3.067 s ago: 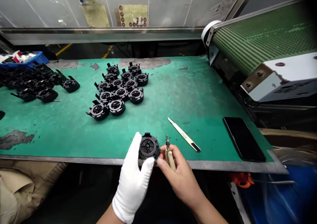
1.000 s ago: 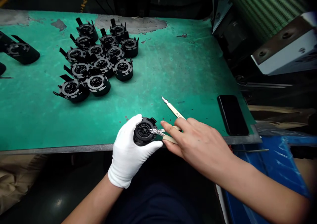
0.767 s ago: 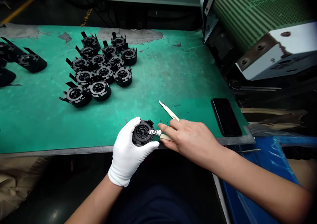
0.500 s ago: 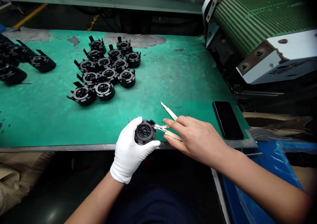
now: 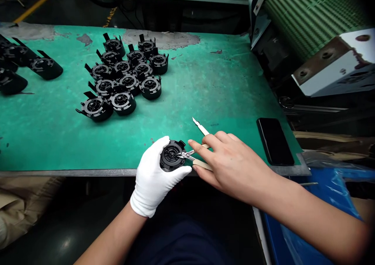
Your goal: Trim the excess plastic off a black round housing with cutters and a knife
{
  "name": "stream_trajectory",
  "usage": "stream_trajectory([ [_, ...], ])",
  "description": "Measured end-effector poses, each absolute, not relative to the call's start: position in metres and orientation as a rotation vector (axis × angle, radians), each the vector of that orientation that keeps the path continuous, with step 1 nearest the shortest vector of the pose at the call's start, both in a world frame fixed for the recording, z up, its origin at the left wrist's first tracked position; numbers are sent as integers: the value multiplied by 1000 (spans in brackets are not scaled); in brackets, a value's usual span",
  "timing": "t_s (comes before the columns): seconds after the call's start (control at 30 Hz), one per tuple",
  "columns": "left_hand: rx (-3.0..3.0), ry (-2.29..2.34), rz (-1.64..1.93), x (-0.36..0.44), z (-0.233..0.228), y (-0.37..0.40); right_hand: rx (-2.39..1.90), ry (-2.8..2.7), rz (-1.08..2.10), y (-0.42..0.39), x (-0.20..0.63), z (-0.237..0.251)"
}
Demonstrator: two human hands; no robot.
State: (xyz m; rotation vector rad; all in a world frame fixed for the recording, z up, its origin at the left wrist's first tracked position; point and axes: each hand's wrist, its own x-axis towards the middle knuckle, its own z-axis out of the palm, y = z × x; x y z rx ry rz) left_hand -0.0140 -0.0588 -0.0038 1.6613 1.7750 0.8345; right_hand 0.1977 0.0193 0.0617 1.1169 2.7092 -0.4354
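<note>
Our left-hand glove (image 5: 152, 175) is plain white, the round plastic part (image 5: 170, 158) black, and the nippers (image 5: 199, 164) silver at the tip with cream handles. We see a green surface (image 5: 205, 89) blotched with grey, a cream craft knife (image 5: 203, 129), black round housings (image 5: 129, 83), a black smartphone (image 5: 275, 142), and a conveyor belt (image 5: 316, 19) striped in lighter and darker green.

the green tabletop (image 5: 211, 85) is worn to grey at eleven o'clock; a ribbed conveyor (image 5: 316, 11) is seen at two; light is reflected off the dark floor (image 5: 73, 230) at eight.
</note>
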Motion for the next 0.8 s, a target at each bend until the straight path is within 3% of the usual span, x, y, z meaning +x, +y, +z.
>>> stream_trajectory([
  [0.37,1651,1777,865,-12,-3,-57,1033,2658,-293,24,190,67],
  [0.8,1660,1801,846,-13,-2,-61,1070,2666,-441,23,206,55],
])
